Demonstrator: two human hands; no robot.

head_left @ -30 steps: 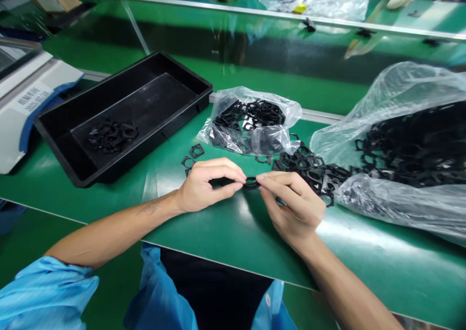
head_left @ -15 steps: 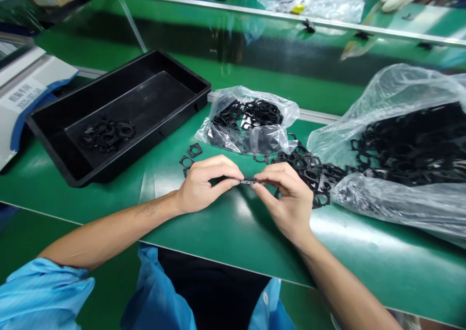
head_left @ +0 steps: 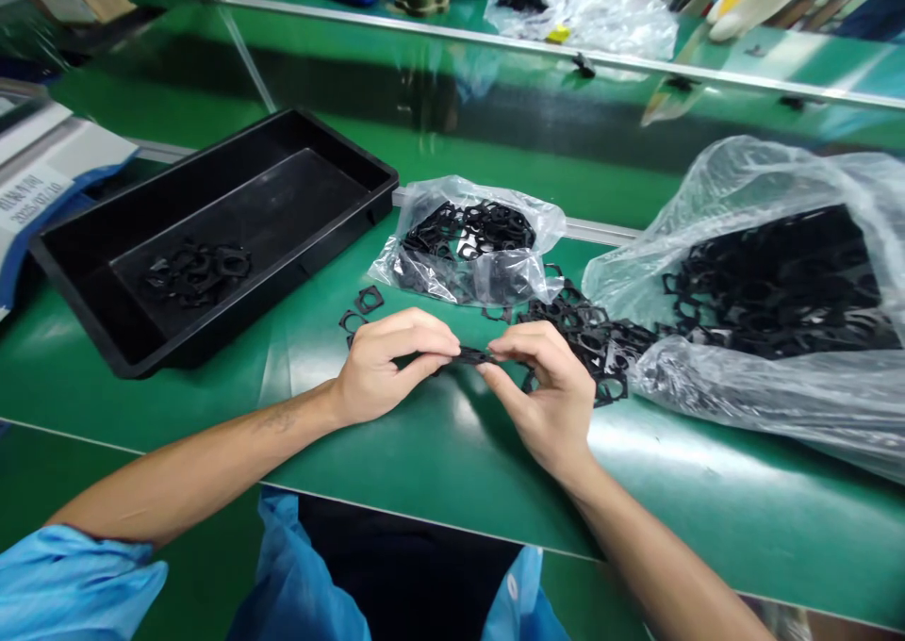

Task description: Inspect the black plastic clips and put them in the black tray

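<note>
Between my two hands a flat black plastic part (head_left: 470, 355) is held nearly edge-on above the green table. My left hand (head_left: 392, 358) pinches its left end between thumb and fingers. At the other end my right hand (head_left: 544, 377) grips it the same way. Just behind my left hand lie a few loose black ring-shaped frames (head_left: 369, 299). A heap of similar black frames (head_left: 590, 330) spreads behind and to the right of my right hand. Fingers hide both ends of the held part.
To the left stands a black tray (head_left: 304, 269) with some black frames inside. Behind my hands sits a clear plastic bag (head_left: 452, 283) of black frames. A larger open bag (head_left: 735, 386) of them lies at right. A metal rail (head_left: 594, 231) runs behind.
The held part has tilted, so more of its dark flat face shows instead of its thin edge. Both hands still grip it. The whole view has shifted slightly.
</note>
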